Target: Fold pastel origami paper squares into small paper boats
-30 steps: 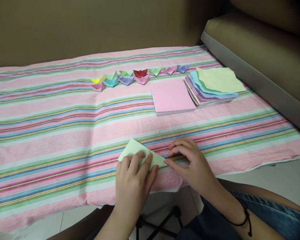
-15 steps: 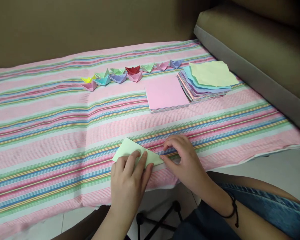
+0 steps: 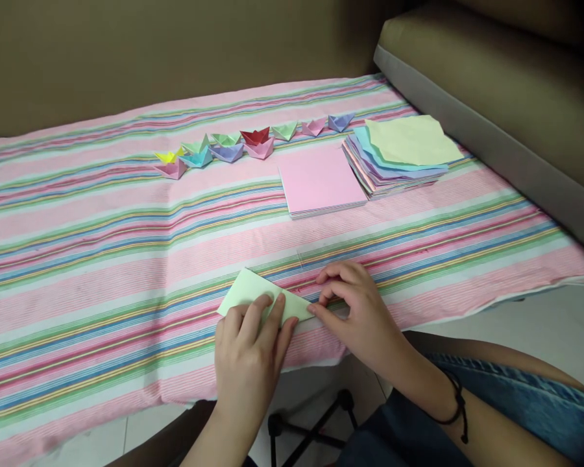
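Note:
A pale green sheet of paper (image 3: pixel 253 285), folded into a flat, pointed shape, lies near the front edge of the striped cloth. My left hand (image 3: pixel 250 337) rests on it with fingers stretched out and a little apart, pressing it down and covering its lower middle. At the paper's right-hand point is my right hand (image 3: pixel 353 301); its thumb touches the tip, and its curled fingers close in beside the thumb.
Several small folded paper boats, among them a red one (image 3: pixel 255 137), stand in rows at the back. A pink paper stack (image 3: pixel 321 181) adjoins a mixed-colour stack (image 3: pixel 411 146). A brown padded armrest (image 3: pixel 491 97) borders the striped cloth (image 3: pixel 78 272) on the right.
My right fingers have curled closer to the thumb at the paper's tip. The left hand and the paper stay in place; the view has shifted slightly.

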